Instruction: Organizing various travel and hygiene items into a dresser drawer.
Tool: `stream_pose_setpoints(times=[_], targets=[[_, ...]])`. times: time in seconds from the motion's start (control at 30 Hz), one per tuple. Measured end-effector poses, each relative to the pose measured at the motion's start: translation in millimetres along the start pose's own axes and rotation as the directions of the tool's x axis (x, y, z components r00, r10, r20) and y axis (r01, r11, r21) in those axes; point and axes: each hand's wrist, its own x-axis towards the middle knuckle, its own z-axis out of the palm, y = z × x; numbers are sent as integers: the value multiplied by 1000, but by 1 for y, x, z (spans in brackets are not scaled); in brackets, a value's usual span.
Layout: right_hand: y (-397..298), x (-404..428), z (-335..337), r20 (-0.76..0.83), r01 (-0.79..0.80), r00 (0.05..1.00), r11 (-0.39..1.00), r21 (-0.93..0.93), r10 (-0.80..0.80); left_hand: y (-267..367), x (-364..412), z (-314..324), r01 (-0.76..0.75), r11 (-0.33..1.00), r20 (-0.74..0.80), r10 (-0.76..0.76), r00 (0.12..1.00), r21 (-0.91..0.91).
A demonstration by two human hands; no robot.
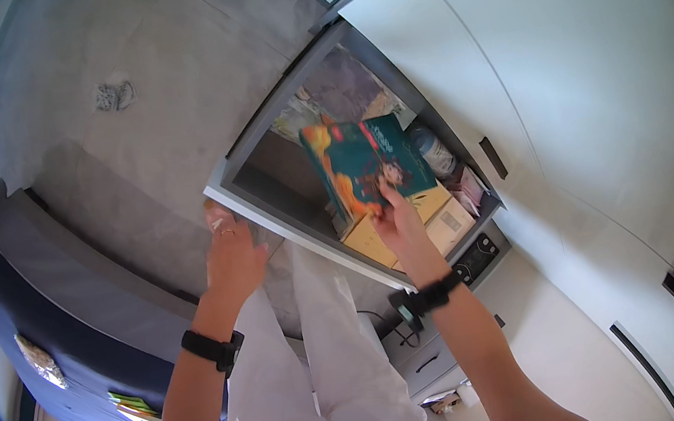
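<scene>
My right hand (402,223) grips the lower edge of a dark green printed box (362,163), thumb on its front face. The box bears writing and an orange picture, and it is tilted over a pulled-out grey drawer (306,225). Under it in the drawer lie a yellow box (368,242) and a pale cream box (450,225). At the drawer's front left corner is my left hand (231,253), its thumb apart from the fingers. The fingertips are blurred, so I cannot tell whether they hold anything.
A capped bottle (433,152), pink packets (469,189) and clear plastic bags (350,86) also sit in the drawer. White cabinet doors (554,77) rise on the right. A bed (85,330) stands left. A crumpled silvery thing (115,95) lies on the grey floor (178,123).
</scene>
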Motion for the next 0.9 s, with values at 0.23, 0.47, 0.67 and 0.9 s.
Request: stream_pose_setpoints(times=[0.23,0.47,0.67,0.9], targets=[[6,141,38,102,-12,994,897,441,-37,-22,31,63,99,995,12,-99,995,-16],[14,215,60,188,-108,982,892,438,26,-20,30,74,110,994,34,-110,993,3],[11,226,61,-127,-176,977,984,-8,174,-25,26,68,50,999,19,-51,999,12],[12,219,9,-507,-75,860,997,-28,51,-27,25,67,101,995,65,-100,993,-11]])
